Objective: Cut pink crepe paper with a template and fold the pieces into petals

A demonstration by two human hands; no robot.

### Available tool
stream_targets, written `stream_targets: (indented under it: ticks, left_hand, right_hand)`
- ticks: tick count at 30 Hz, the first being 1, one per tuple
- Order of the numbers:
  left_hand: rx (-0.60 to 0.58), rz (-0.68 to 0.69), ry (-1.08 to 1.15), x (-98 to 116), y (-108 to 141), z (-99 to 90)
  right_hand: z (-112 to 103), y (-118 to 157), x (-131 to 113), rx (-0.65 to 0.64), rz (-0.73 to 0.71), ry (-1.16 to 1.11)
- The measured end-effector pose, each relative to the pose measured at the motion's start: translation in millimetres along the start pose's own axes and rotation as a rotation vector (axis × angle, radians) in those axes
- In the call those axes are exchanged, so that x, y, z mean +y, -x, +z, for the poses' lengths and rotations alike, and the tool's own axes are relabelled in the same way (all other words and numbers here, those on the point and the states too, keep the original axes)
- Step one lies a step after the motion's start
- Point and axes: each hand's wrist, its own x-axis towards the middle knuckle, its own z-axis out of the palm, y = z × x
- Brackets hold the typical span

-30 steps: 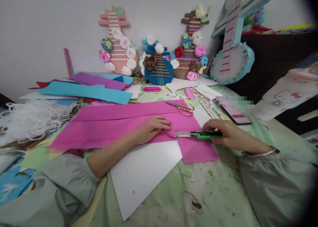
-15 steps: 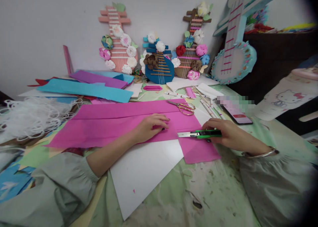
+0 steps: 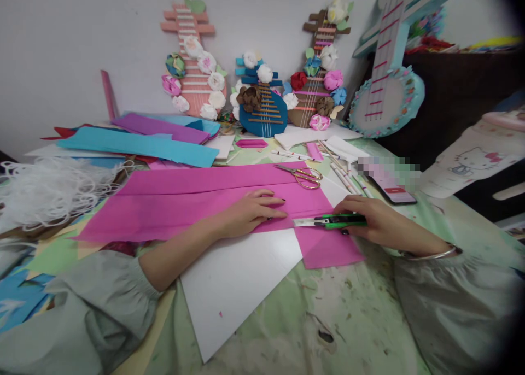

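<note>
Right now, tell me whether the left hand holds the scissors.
No, the scissors lie on pink paper, apart from the left hand.

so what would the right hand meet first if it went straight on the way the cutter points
Most likely the left hand: the cutter in the right hand points toward it across the pink paper. Depth is unclear, so the blade might just miss it.
</note>
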Motion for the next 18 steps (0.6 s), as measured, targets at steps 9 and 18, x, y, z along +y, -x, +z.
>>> stream_targets:
  ticks: [9, 18]
  left_hand:
    - [-0.030, 0.037, 0.007, -3.3, 1.6, -1.7]
    - [-0.028, 0.030, 0.020, -2.3, 1.5, -1.4]
  right_hand:
    - [1.5, 0.2, -9.4, -0.007, -0.036, -0.063]
    - [4.9, -2.6, -11.2, 0.014, -0.043, -0.060]
